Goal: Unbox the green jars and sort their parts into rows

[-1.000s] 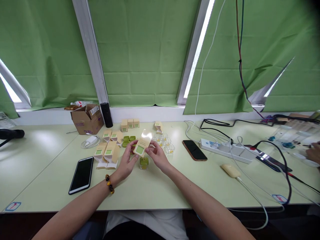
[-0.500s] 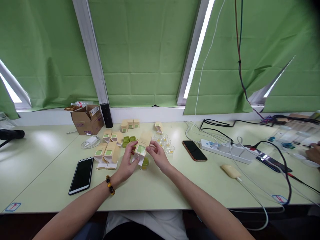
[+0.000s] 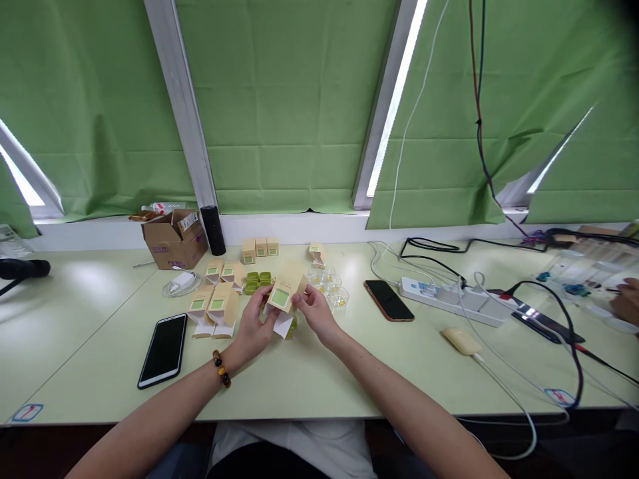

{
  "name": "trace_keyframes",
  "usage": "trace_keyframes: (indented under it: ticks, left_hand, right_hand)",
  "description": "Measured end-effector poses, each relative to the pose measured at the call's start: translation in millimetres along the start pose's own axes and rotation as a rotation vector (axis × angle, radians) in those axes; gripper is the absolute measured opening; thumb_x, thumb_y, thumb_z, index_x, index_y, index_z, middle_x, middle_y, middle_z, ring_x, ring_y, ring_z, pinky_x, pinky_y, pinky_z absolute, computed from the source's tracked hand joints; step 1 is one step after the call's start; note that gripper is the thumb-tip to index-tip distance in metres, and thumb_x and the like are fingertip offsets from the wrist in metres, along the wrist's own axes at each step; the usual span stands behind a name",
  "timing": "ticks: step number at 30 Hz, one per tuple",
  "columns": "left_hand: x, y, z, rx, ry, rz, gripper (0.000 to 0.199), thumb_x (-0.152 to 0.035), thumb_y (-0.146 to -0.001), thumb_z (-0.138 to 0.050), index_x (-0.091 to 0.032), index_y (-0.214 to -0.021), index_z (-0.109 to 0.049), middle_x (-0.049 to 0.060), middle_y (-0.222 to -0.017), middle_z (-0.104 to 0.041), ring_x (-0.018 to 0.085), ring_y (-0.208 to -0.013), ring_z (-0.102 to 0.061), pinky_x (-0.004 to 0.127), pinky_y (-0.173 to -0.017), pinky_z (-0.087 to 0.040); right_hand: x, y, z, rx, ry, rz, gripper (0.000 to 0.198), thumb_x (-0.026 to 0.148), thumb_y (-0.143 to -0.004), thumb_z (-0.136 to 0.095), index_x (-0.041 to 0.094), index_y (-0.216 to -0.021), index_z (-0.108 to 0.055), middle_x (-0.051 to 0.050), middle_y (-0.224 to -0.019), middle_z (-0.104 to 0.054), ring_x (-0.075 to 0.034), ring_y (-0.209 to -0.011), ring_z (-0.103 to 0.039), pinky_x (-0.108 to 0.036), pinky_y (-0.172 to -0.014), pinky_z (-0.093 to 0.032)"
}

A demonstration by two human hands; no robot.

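A small cream cardboard box [image 3: 285, 289] with a green square on it is held between my two hands, its white flap hanging open at the lower end. My left hand [image 3: 256, 326] grips its left side, and the fingers of my right hand [image 3: 318, 314] pinch its right side. Beneath the flap a green-lidded jar [image 3: 292, 327] shows only in part. Several green lids [image 3: 258, 281] lie just behind my left hand. Clear containers with yellow bits [image 3: 329, 283] are grouped behind my right hand. To the left stand several cream boxes [image 3: 218, 305] with their flaps open.
Closed small boxes [image 3: 260, 247] and another open one [image 3: 316, 254] stand at the back. A phone [image 3: 162, 350] lies left, another phone [image 3: 388, 300] right. Beyond are a power strip [image 3: 454, 301], cables and a co-worker's hand [image 3: 626, 303]. A brown carton [image 3: 174, 239] sits back left.
The box in my hands has tilted and turned slightly, and more of its white flap shows. The jar below is now more covered.
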State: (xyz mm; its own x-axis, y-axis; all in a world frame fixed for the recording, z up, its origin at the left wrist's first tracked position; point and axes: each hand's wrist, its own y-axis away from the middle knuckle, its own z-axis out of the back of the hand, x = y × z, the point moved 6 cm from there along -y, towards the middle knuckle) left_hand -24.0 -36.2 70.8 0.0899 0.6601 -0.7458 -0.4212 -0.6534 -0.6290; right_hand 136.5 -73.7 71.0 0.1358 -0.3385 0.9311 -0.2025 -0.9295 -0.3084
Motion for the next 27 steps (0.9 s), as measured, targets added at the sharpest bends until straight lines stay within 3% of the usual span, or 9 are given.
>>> trace_keyframes:
  ticks: [6, 10, 14, 21, 27]
  left_hand:
    - [3, 4, -7, 0.100, 0.142, 0.113, 0.070, -0.034, -0.085, -0.082, -0.024, -0.147, -0.052, 0.014, -0.148, -0.059, 0.034, -0.138, -0.055, 0.048, -0.114, -0.047]
    - [4, 2, -7, 0.118, 0.303, 0.157, 0.054, -0.040, -0.093, -0.073, -0.022, -0.142, -0.058, 0.014, -0.143, -0.064, 0.031, -0.133, -0.060, 0.044, -0.112, -0.049]
    - [5, 0, -5, 0.090, 0.377, 0.247, 0.047, -0.044, -0.092, -0.074, -0.020, -0.132, -0.065, 0.013, -0.129, -0.072, 0.028, -0.121, -0.067, 0.040, -0.104, -0.053]
    - [5, -3, -1, 0.086, 0.208, 0.206, 0.036, -0.046, -0.094, -0.071, -0.020, -0.118, -0.067, 0.011, -0.115, -0.073, 0.024, -0.105, -0.068, 0.036, -0.093, -0.053]
    - [8, -7, 6, 0.020, 0.053, 0.184, 0.028, -0.047, -0.091, -0.073, -0.020, -0.090, -0.067, 0.005, -0.089, -0.070, 0.020, -0.087, -0.063, 0.031, -0.081, -0.052]
  right_hand:
    - [-4, -1, 10, -0.076, 0.035, -0.053, 0.064, 0.077, -0.070, -0.080, 0.020, -0.099, -0.076, -0.012, -0.104, -0.083, -0.032, -0.097, -0.078, -0.041, -0.080, -0.064]
    - [-1, 1, 15, -0.129, -0.039, -0.064, 0.057, 0.065, -0.071, -0.086, 0.020, -0.103, -0.076, -0.011, -0.110, -0.082, -0.030, -0.098, -0.078, -0.040, -0.083, -0.064]
    - [3, 2, 18, -0.169, -0.080, -0.044, 0.053, 0.060, -0.070, -0.089, 0.021, -0.103, -0.076, -0.010, -0.107, -0.082, -0.031, -0.095, -0.079, -0.044, -0.084, -0.065]
    - [7, 4, 18, -0.178, -0.020, -0.001, 0.048, 0.059, -0.072, -0.088, 0.021, -0.098, -0.077, -0.010, -0.105, -0.082, -0.031, -0.092, -0.079, -0.045, -0.083, -0.065]
    - [7, 5, 14, -0.096, 0.064, 0.097, 0.049, 0.067, -0.077, -0.080, 0.022, -0.094, -0.078, -0.009, -0.100, -0.081, -0.029, -0.092, -0.076, -0.042, -0.080, -0.064]
